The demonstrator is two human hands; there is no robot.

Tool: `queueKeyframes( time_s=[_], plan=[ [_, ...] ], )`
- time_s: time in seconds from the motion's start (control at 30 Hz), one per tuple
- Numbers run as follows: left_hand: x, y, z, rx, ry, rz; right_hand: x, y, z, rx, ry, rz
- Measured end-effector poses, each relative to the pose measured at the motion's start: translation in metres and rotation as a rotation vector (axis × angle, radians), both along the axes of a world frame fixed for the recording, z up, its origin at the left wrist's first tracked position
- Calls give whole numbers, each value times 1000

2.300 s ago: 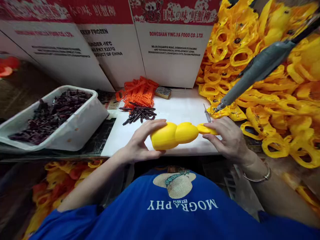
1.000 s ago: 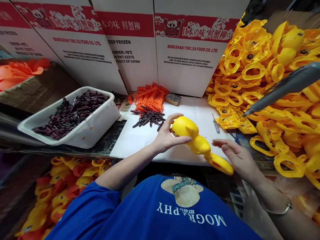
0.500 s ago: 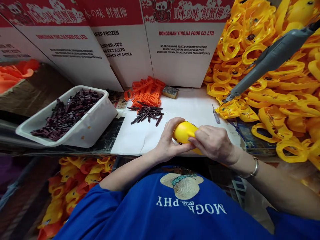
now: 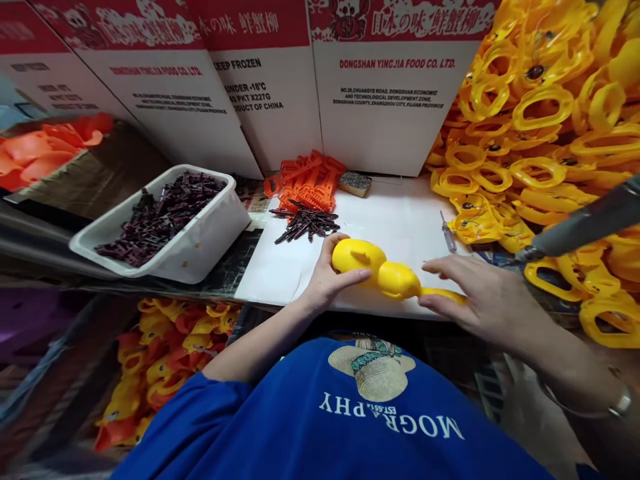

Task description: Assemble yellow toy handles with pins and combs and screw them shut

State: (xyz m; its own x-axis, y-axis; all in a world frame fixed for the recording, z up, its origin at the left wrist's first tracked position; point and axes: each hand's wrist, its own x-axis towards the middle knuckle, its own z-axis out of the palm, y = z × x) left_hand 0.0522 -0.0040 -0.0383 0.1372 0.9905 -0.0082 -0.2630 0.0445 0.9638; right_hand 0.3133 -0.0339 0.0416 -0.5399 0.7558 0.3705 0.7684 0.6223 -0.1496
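My left hand (image 4: 325, 277) is wrapped round the rounded body of a yellow plastic duck toy (image 4: 357, 257), held just above the white board near its front edge. The toy lies nearly sideways, its narrower section and a slim yellow part pointing to my right. My right hand (image 4: 493, 303) is spread beside that slim end, thumb and fingers apart, the thumb close to the part or touching it. Part of the slim end is hidden by this hand. To the right, a grey electric screwdriver (image 4: 590, 217) hangs with its tip near my right fingers.
Dark plastic strips (image 4: 310, 223) and orange plastic pieces (image 4: 313, 180) are heaped on the white board (image 4: 390, 207), beside a small box of screws (image 4: 355, 183). A white bin (image 4: 210, 233) of dark strips stands left. Yellow parts (image 4: 543, 107) pile up at right, near a small screwdriver (image 4: 448, 233).
The toy has turned in my left hand, so its long side now shows. My right hand has come off its grip and moved right, fingers opening. The electric screwdriver sits lower and further right.
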Motion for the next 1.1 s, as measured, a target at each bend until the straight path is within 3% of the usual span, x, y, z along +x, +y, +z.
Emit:
queueKeyframes(
  time_s=[0.1, 0.17, 0.33, 0.47, 0.6, 0.7, 0.8, 0.97, 1.1],
  plan=[
    [-4, 1, -2, -5, -37, -11, 21, -12, -1, -135, 11, -21],
    [-6, 2, -3, 66, 42, -26, 30, -18, -3, -155, 74, -7],
    [-12, 4, 3, 479, 240, -51, 41, -29, -11, -76, 178, -1],
    [-13, 3, 12, 553, 210, -165, 46, -37, -14, 0, 143, 85],
    [-5, -1, 16, 652, 173, -98, 44, -41, -17, 13, 124, 127],
    [2, -2, 17, 615, 172, -8, 39, -40, -23, 0, 179, 127],
    [5, 2, 21, 519, 178, 4, 38, -35, -30, -47, 265, 105],
    [1, 12, 27, 402, 85, -129, 54, -25, -49, -242, 463, -40],
    [2, 8, 35, 410, -19, -372, 69, -18, -68, -507, 728, -245]
  ],
)
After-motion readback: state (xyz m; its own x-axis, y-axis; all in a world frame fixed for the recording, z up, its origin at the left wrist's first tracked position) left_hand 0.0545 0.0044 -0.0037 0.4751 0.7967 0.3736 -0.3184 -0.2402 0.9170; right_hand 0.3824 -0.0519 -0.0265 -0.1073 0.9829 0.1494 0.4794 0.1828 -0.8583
